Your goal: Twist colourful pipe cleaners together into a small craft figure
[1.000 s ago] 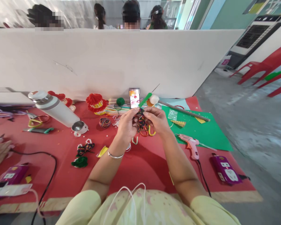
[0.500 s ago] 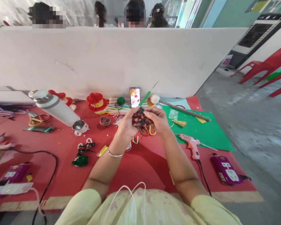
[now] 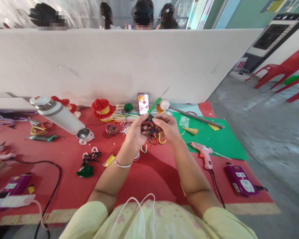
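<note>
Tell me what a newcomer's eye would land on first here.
Probably the middle of the picture, where the left hand and right hand hold a multicoloured yarn piece, with a green-handled tool slanting up above them. Next might come the tall white bottle on the left of the red tabletop, then the pink glue gun to the right of the right forearm.

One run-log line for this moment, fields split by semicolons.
left hand: holding dark multicolored yarn piece; right hand: holding same piece; green-handled tool: by left hand, thin end pointing away; pink glue gun: lying right of hands
</note>
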`<state>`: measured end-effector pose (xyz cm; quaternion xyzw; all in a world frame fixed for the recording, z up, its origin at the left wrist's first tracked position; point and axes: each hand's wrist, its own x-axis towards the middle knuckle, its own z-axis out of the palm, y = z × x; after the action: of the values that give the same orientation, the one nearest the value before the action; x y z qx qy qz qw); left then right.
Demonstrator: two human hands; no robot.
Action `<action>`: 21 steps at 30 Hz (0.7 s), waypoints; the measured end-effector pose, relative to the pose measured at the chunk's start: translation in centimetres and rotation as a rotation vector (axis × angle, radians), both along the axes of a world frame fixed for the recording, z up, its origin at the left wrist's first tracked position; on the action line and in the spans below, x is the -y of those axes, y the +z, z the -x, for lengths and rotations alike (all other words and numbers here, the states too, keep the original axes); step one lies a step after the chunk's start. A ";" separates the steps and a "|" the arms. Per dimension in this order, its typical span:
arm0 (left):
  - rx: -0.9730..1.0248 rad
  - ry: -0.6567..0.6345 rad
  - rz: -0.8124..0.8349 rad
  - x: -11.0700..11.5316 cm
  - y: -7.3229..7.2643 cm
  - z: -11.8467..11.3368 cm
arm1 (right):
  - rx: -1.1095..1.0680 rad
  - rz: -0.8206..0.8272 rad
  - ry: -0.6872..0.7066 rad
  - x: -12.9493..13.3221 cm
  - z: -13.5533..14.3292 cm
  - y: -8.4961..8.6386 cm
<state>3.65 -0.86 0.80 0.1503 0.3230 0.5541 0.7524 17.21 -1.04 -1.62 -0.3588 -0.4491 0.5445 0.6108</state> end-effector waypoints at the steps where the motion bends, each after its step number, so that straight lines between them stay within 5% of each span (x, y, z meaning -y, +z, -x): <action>1: 0.000 0.000 -0.011 0.0 0.0 0.0 | 0.003 -0.002 0.000 0.0 0.0 0.0; 21: -0.082 0.035 -0.167 0.5 -0.4 -0.1 | 0.040 0.003 -0.005 -0.1 -0.3 -0.5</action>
<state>3.76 -1.40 0.41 0.2293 0.3090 0.5855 0.7135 17.53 -0.91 -2.11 -0.3719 -0.4595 0.5363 0.6024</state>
